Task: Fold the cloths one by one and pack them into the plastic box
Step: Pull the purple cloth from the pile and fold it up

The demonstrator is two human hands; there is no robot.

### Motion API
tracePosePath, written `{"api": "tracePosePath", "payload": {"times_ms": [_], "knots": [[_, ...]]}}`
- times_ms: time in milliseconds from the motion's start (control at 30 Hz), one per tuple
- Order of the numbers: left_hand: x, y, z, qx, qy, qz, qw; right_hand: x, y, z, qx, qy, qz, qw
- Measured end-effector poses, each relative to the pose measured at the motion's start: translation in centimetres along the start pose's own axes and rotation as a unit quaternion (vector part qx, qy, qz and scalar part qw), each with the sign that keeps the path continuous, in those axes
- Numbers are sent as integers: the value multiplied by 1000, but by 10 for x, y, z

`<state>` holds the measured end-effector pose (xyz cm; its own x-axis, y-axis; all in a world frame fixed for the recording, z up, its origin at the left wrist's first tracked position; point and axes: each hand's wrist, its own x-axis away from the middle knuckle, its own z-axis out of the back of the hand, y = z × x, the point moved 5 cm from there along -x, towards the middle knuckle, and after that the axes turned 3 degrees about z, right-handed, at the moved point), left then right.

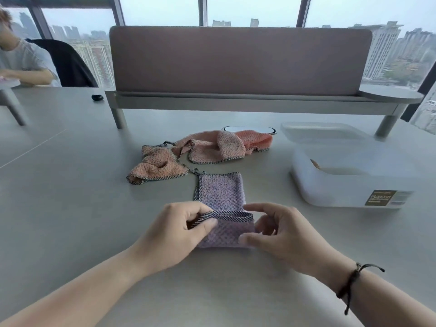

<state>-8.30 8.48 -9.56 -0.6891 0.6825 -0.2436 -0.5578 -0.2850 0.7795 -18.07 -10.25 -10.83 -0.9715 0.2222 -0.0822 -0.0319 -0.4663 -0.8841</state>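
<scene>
A purple cloth (220, 192) with a checked border lies on the table in front of me, its near end lifted and folded over. My left hand (174, 234) pinches the left corner of that near edge. My right hand (280, 230) pinches the right corner between thumb and fingers. Behind it lie crumpled orange cloths (160, 165), one more spread out (219, 147) toward the back. The translucent plastic box (349, 182) stands open at the right, with something orange partly showing inside.
The box's lid (323, 133) lies behind the box. A padded desk divider (240, 60) on legs spans the back. A small black object (97, 97) sits far left. Another person sits at the far left (21, 60).
</scene>
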Motion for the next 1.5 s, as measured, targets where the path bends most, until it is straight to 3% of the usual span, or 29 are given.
{"api": "tracePosePath", "payload": {"times_ms": [133,367,667,767,833,933,1133,1400,1500], "knots": [[-9,-16,0,0,12,59,998,-17,1,1,56,48,-13,997],[-10,-25,2,-61,84,96,990,-21,4,-1,149,34,-6,988],[-4,-8,0,-205,125,-37,970,-13,0,-2,204,65,21,977],[3,11,4,-280,168,-103,939,-1,-16,1,267,146,131,943],[12,20,-2,-290,139,-192,927,8,-35,-7,304,144,252,908],[22,18,-21,-277,30,-258,925,15,-40,-28,314,47,359,877],[21,0,-24,-199,-144,-171,954,15,-25,-27,319,-99,308,891],[20,-6,-16,-225,-221,-151,937,24,-5,-19,369,-137,244,886],[19,-9,-13,-176,-208,-146,951,23,-4,-16,344,-127,240,899]]}}
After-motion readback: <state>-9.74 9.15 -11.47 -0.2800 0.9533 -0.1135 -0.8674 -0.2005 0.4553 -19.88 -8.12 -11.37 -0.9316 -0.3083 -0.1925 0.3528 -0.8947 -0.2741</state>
